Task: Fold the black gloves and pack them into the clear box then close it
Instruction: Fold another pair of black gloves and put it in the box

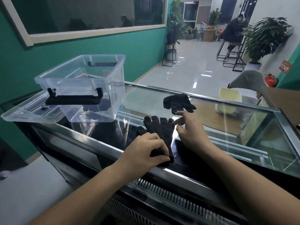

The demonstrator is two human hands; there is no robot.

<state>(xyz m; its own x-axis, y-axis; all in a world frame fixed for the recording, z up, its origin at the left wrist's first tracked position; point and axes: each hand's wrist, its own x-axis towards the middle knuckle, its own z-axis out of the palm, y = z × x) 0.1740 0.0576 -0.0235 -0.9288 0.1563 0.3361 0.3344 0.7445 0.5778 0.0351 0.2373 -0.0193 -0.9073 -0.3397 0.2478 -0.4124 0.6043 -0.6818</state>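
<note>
The left grip [146, 150] pinches the cuff of a flat black knit glove [160, 129] on the glass counter [227, 127]; the right grip [190, 129] (fingers loose, holding nothing) sits at its fingertips; just beyond lies a second black glove [177, 103]; farther left stands the open clear plastic box [78, 73], its clear lid [24, 114] alongside.

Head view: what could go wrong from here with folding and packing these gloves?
The near glove lies at the front edge of the glass counter, held only at its cuff by the left hand; folding could slide it off. The far glove lies unfolded beyond the right hand, easily left unpacked.
</note>
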